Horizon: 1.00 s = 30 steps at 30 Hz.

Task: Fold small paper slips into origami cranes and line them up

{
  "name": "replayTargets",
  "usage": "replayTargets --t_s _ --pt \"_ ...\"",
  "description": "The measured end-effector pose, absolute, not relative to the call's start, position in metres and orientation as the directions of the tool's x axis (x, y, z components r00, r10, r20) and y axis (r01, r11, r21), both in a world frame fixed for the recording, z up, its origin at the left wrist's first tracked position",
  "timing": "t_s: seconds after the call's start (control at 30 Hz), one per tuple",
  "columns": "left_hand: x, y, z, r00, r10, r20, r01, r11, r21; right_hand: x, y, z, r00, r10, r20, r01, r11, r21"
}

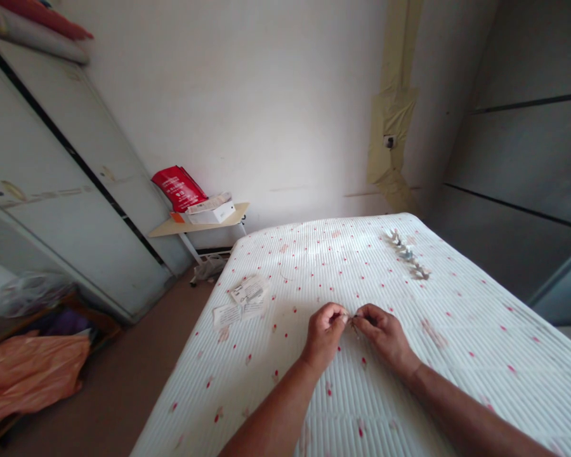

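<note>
both hands meet over the bed (457, 304), left hand (324, 332) and right hand (385, 333) each with fingers pinched on a tiny thing (351, 317); paper slips (242, 298) lie left of them.

You are in a home bedroom: a bed with a white ribbed cover dotted red (409, 381) fills the near right. At far left stand a tall pale wardrobe (66, 190) and a small beige side table (200, 225) by the plain white wall (247, 95).
</note>
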<state>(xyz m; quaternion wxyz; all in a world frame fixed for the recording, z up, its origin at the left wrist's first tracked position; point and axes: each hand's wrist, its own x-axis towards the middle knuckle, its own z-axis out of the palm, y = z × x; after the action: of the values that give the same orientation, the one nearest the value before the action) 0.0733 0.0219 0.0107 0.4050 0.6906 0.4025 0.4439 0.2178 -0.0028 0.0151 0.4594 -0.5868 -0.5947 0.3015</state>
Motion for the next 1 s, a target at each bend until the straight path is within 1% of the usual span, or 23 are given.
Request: replayTargets --t_s 0.17,0.37,0.47,0.63,0.8,1.0 --pt "0.0725 0.0224 0.0092 0.295 0.921 0.253 0.206 -0.320 0.925 0.2173 -0.0012 0.0111 0.103 0.970 0.220 0.473 0.147 -0.869" --pt "0.0738 0.0251 0.0063 0.240 0.945 0.223 0.202 -0.273 0.941 0.2165 -0.0011 0.0086 0.084 0.971 0.223 0.481 0.157 -0.862" --pt "0.0743 0.0249 0.0082 0.224 0.957 0.187 0.170 -0.227 0.959 0.2167 -0.0012 0.0085 0.070 0.974 0.217 0.462 0.161 -0.872" --pt "0.0730 0.0241 0.0091 0.212 0.969 0.126 0.038 -0.137 0.990 0.2164 -0.0008 0.0080 0.052 0.977 0.205 0.403 0.167 -0.900" --pt "0.0711 0.0249 0.0056 0.226 0.965 0.130 0.004 -0.135 0.991 0.2164 0.0002 0.0057 0.021 0.987 0.161 0.338 0.145 -0.930" --pt "0.0701 0.0257 0.0054 0.258 0.954 0.154 -0.001 -0.159 0.987 0.2198 0.0007 0.0072 -0.064 0.984 0.167 0.262 0.178 -0.948"
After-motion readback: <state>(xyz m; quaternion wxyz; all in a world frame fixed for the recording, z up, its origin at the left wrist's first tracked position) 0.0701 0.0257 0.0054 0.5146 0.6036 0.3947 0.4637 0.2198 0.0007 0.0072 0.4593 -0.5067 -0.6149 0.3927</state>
